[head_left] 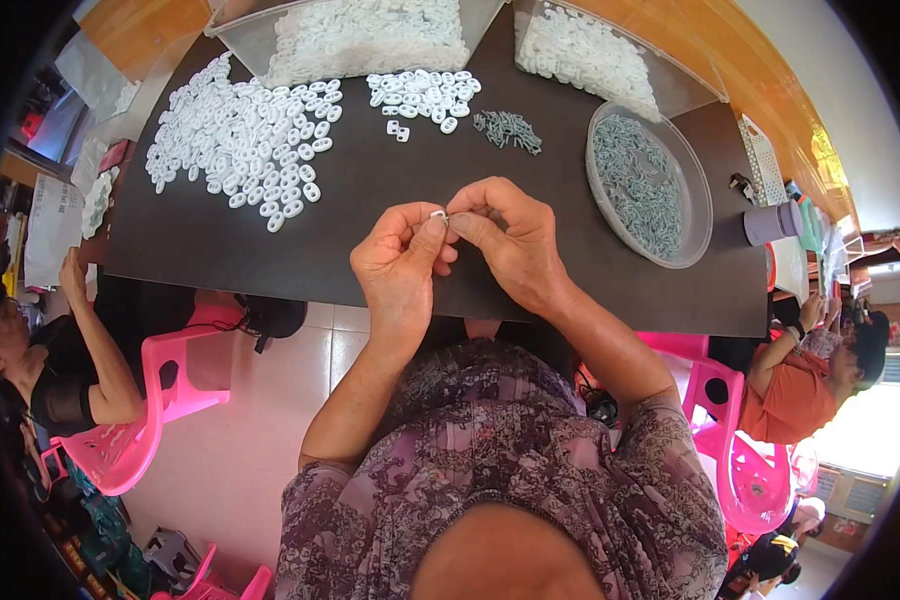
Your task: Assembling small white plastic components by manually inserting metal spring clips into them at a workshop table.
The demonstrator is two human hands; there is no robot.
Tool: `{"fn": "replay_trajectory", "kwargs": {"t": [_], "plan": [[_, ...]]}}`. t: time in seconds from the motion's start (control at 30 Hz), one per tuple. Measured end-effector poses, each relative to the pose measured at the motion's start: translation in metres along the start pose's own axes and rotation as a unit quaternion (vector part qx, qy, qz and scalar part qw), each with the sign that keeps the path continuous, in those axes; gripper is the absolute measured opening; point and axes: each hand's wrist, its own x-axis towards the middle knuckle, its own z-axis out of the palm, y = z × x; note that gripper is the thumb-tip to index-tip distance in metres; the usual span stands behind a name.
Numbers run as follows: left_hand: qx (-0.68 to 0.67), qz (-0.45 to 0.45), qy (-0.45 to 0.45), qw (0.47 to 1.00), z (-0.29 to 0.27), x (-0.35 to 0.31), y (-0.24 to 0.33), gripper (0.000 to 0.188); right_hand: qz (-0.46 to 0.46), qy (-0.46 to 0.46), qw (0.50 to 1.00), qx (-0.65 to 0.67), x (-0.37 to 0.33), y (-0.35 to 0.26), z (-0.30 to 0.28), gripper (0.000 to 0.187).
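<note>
Both forearms rise from the lower edge over a patterned purple blouse and bend inward, so the hands meet above the near edge of the black tabletop [370,200], about midway along it. The left hand [398,262] is half curled, wrist bent, thumb and forefinger pressed together on a small white plastic piece [437,214]. The right hand [510,240] faces it, fingers arched over, its thumb and forefinger tips pinched on the same piece from the other side. The two sets of fingertips touch around it, and the piece is held just above the tabletop, not lying on it.

Beyond the hands, toward the middle, lies a small heap of grey-green clips [508,130], with a small cluster of white pieces [422,95] to its left. Toward the far left corner spreads a wide scatter of white pieces [240,140]. By the right edge stands a round clear dish [698,195] filled with grey-green clips. At the far edge sit two clear tubs [245,35] piled with white pieces.

Off the table, a pink plastic chair [160,400] stands at the near left
</note>
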Motion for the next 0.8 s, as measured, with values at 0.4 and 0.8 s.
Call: {"fn": "replay_trajectory", "kwargs": {"t": [0.4, 0.8], "plan": [[-0.022, 0.030, 0.034, 0.999, 0.001, 0.003, -0.006, 0.007, -0.112, 0.042, 0.985, -0.127, 0.008, -0.005, 0.012, 0.006], [-0.058, 0.008, 0.026, 0.998, -0.011, 0.014, -0.001, 0.008, -0.188, 0.050, 0.907, -0.373, 0.085, 0.028, -0.020, 0.011]]}}
